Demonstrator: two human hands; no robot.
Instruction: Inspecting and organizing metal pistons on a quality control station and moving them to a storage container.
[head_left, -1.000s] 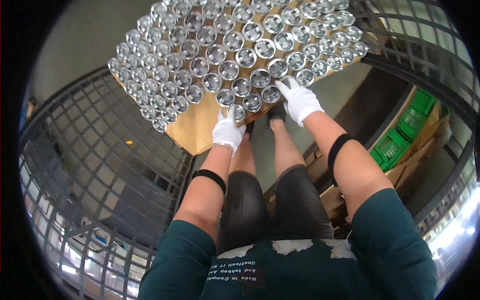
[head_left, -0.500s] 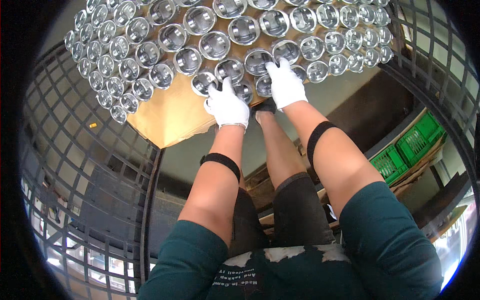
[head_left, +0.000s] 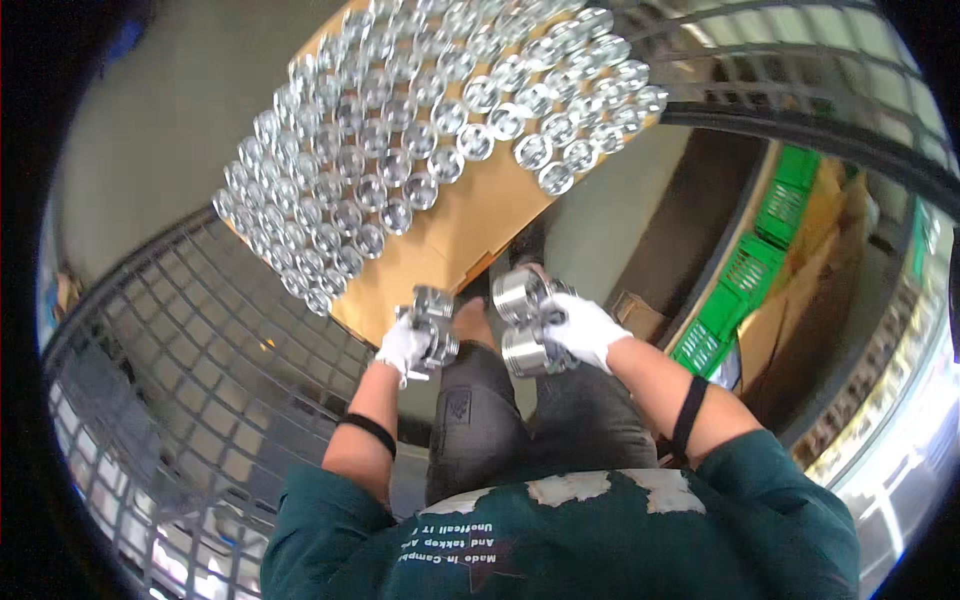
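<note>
My left hand (head_left: 402, 346), in a white glove, is closed on metal pistons (head_left: 434, 302), at least two of them, in front of my left knee. Facing it, my gloved right hand (head_left: 592, 332) grips a cluster of shiny pistons (head_left: 528, 352), their round sides turned to the left. Both clusters hang off the near edge of a brown cardboard sheet (head_left: 460, 232). On that sheet many upright pistons (head_left: 395, 165) stand in close rows, crowns down and open ends up. Fingertips of both hands are partly hidden behind the metal.
A black wire-mesh cage wall (head_left: 200, 350) curves along the left, and another mesh panel (head_left: 780, 60) rises at the far right. Green plastic crates (head_left: 745, 275) stand to the right beside brown cardboard. My legs (head_left: 480, 410) are right below the hands.
Both hands have come away from the piston rows toward my body, each carrying pistons. Bare cardboard now shows along the near edge. The view has shifted and turned.
</note>
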